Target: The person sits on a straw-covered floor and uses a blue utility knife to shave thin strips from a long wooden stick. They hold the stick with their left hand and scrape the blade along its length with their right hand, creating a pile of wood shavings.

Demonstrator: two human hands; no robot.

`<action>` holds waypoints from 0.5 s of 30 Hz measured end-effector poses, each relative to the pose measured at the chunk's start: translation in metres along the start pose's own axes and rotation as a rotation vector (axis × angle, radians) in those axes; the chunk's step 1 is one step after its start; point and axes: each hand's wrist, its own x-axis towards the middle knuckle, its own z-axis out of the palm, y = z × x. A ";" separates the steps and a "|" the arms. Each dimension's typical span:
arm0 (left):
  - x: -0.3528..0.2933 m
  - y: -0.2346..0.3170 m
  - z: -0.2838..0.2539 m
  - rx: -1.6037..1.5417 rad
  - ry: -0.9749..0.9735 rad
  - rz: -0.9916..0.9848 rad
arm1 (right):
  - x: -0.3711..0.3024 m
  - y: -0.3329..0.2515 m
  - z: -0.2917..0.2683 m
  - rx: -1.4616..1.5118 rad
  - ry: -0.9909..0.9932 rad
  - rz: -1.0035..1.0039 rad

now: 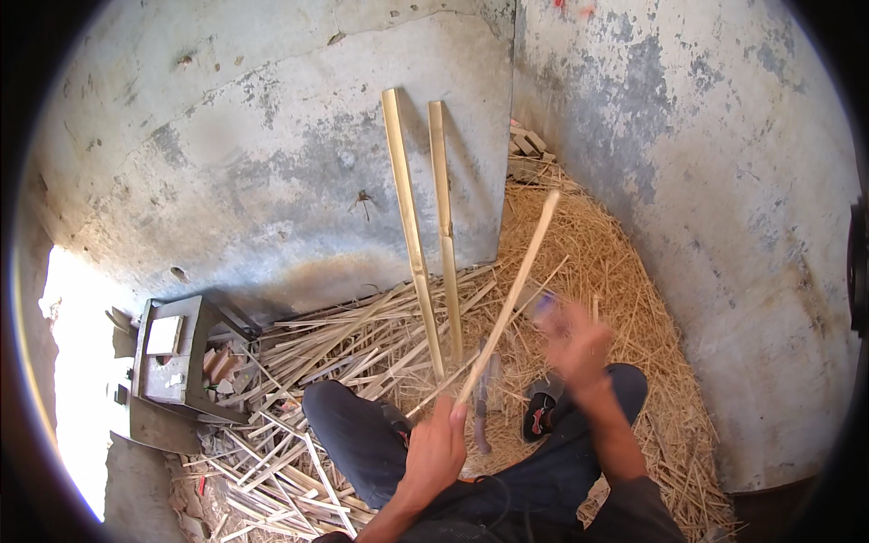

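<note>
My left hand [434,451] is closed round the lower end of a split bamboo strip [509,308], which slants up and to the right, away from my lap. To the right of that strip, my right hand [577,342] is raised over my right shin. It is smeared by motion but looks closed; a small blue patch [545,305] shows at its fingers, and what it belongs to is too blurred to name. A thin sliver [434,395] crosses behind the held strip.
Two longer split bamboo pieces [412,226] lean on the worn wall [226,163] ahead. Loose strips [299,471] cover the floor to the left, and straw-like shavings [670,434] heap to the right. A grey metal box [172,362] stands at the left. A dark rod [482,412] lies between my feet.
</note>
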 end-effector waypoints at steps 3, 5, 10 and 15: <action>-0.029 -0.026 0.003 -0.020 -0.092 -0.038 | 0.049 0.084 -0.024 -0.077 0.149 0.315; -0.030 -0.041 0.002 -0.085 -0.138 -0.074 | 0.051 0.077 -0.035 0.007 0.103 0.339; -0.012 -0.037 -0.008 -0.210 -0.082 -0.083 | 0.013 0.032 -0.019 0.238 -0.105 0.152; 0.003 -0.018 -0.006 -0.173 -0.053 -0.025 | -0.027 -0.022 0.008 0.267 -0.245 -0.108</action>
